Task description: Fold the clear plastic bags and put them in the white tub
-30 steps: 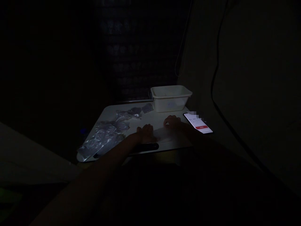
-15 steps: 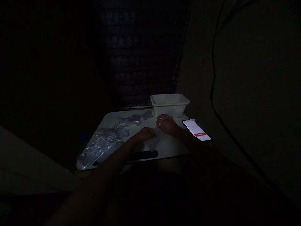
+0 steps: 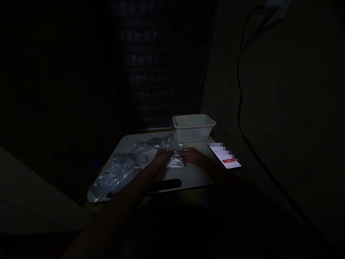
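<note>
Your left hand (image 3: 162,157) and right hand (image 3: 192,157) pinched what looked like a small clear plastic bag (image 3: 174,155) just before the white rectangular plastic tub (image 3: 194,127).

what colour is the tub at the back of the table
White or off-white; the tub shows in the head view, though the light is dim.
</note>
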### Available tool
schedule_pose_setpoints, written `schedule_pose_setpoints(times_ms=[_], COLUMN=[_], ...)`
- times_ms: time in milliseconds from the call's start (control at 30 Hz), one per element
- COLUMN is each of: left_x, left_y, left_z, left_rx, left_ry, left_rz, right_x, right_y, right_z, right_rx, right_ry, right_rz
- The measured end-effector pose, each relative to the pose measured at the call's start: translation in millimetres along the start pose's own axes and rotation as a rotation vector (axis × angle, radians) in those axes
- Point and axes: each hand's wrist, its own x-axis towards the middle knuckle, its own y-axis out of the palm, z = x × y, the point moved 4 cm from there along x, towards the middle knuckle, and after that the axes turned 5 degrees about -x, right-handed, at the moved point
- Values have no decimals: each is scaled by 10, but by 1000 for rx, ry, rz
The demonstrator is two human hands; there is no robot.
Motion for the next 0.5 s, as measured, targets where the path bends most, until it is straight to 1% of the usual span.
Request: schedule_pose_setpoints(times_ms=[67, 167, 267, 367, 500], left_x=[3, 16, 26, 12, -31], left_y=[-4, -35, -73, -78, -34], left_z=[2, 15, 15, -3, -41], left_rx=[8, 20, 85, 150, 158], left_ry=[19, 24, 38, 32, -5], left_rz=[22, 58, 62, 48, 37], right_x=[26, 51, 61, 63, 50], right_y=[-8, -47, -93, -101, -94], right_z=[-2, -19, -39, -38, -11], right_rx=[-6, -25, -37, -29, -13], right_ry=[-46, -77, -95, -133, -175], right_rz=[-45, -80, -116, -107, -91])
